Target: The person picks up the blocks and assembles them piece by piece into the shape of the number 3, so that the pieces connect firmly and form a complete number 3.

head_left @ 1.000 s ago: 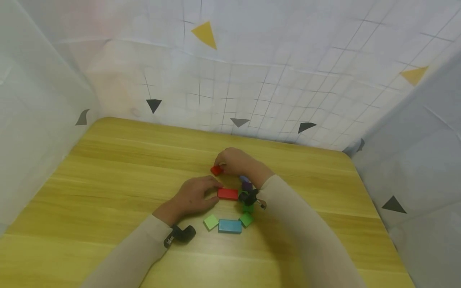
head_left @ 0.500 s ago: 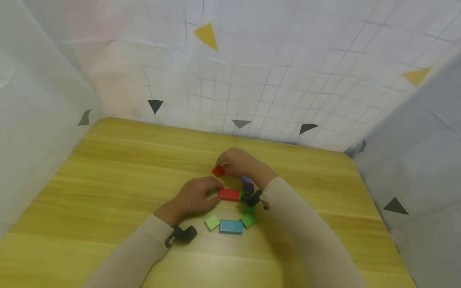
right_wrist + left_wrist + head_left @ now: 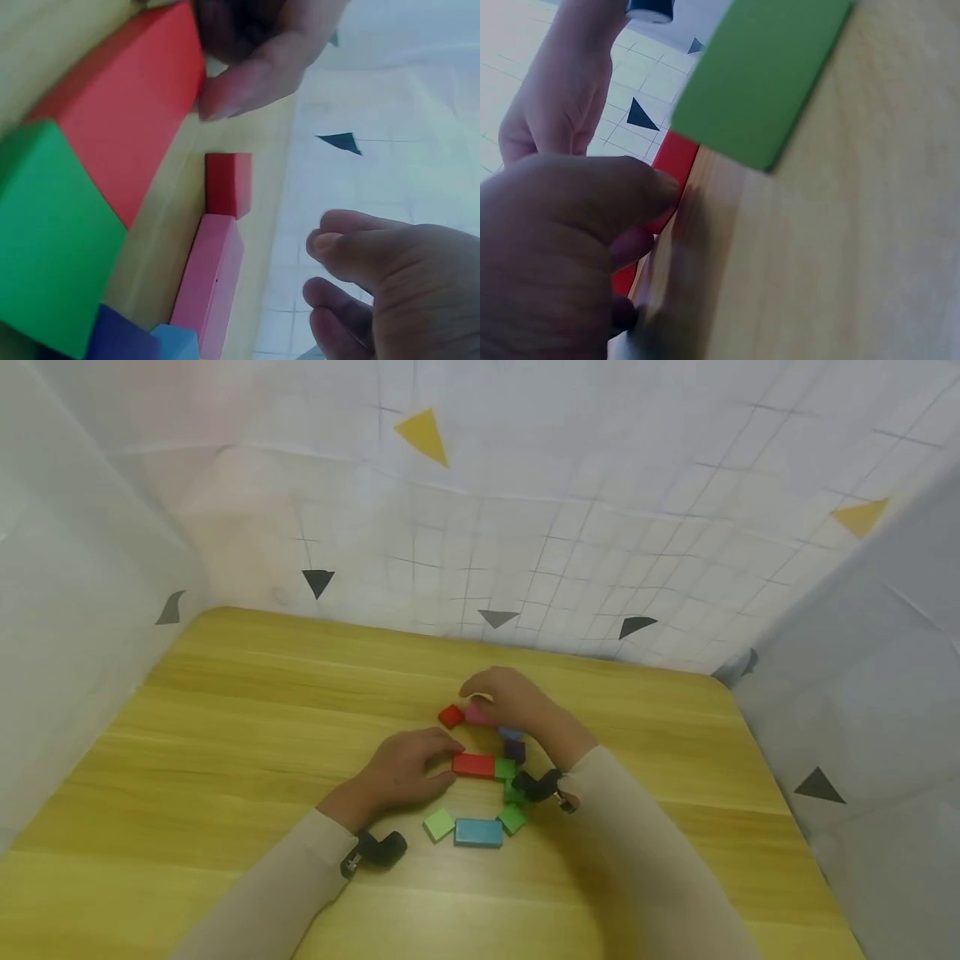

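Observation:
In the head view, my left hand [image 3: 408,768] holds the left end of a long red block [image 3: 474,766] between thumb and index finger. That thumb and the red block [image 3: 676,161] also show in the left wrist view. My right hand [image 3: 513,697] hovers above a pink block [image 3: 204,274], its fingers parted and holding nothing. The pink block's far end meets a small red block [image 3: 227,184]. Nearer along the curve come a blue block [image 3: 510,734] and a dark purple block [image 3: 514,752]. A green block [image 3: 505,768] adjoins the long red one.
Closer to me lie another green block [image 3: 513,818], a light blue block [image 3: 478,833] and a light green block [image 3: 438,825]. A further green block [image 3: 513,792] is partly hidden by the right wrist camera [image 3: 536,785]. Patterned sheeting [image 3: 570,527] surrounds the wooden tabletop [image 3: 225,735].
My right hand has let go of the small red block and moved up and right, uncovering the pink block. The left hand stays in place on the long red block.

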The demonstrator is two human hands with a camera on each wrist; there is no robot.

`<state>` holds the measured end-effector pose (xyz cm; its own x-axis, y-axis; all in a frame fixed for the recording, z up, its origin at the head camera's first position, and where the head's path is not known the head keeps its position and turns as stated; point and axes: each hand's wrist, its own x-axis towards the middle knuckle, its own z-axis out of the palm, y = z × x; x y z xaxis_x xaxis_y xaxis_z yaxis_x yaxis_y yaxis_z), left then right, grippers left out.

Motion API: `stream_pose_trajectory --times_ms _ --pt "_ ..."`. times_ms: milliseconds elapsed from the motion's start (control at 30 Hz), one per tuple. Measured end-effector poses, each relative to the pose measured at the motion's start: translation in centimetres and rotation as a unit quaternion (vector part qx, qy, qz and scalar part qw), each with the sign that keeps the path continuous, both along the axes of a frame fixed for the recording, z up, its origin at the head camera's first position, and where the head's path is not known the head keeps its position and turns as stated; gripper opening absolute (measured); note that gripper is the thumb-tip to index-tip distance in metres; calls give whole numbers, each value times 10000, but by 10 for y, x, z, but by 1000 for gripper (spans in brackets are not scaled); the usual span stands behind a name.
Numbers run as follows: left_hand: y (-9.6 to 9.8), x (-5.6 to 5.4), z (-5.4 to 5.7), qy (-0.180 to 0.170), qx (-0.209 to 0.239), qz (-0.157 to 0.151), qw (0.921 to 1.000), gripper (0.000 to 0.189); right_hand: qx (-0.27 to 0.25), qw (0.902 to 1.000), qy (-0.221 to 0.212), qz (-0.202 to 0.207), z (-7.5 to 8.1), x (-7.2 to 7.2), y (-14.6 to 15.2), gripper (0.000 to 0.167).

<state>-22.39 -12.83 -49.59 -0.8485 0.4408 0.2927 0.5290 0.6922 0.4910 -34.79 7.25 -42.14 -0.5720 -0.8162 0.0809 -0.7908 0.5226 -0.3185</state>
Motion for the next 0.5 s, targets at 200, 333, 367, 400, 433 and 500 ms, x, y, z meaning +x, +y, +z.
stream_pose_trajectory --times_ms 200,333,367,400,433,500 --pt "-2 -1 -3 38 -22 -7 10000 34 -791 9961 231 -321 0 15 15 21" --pt "-3 -2 -3 33 29 -33 10000 35 -1174 9905 274 -661 -1 25 25 22" --pt "-4 -3 -3 29 42 -35 10000 35 -1281 9887 279 -731 -1 28 27 23" --pt "-4 -3 -3 18 71 -40 10000 35 -1363 9870 295 -793 -1 30 29 23" --pt "-4 -4 -2 4 83 -36 10000 35 -1436 9855 304 -852 -2 32 31 23" --pt "-5 -4 -2 -84 120 -8 9999 35 -1535 9829 308 -972 -4 36 36 22"
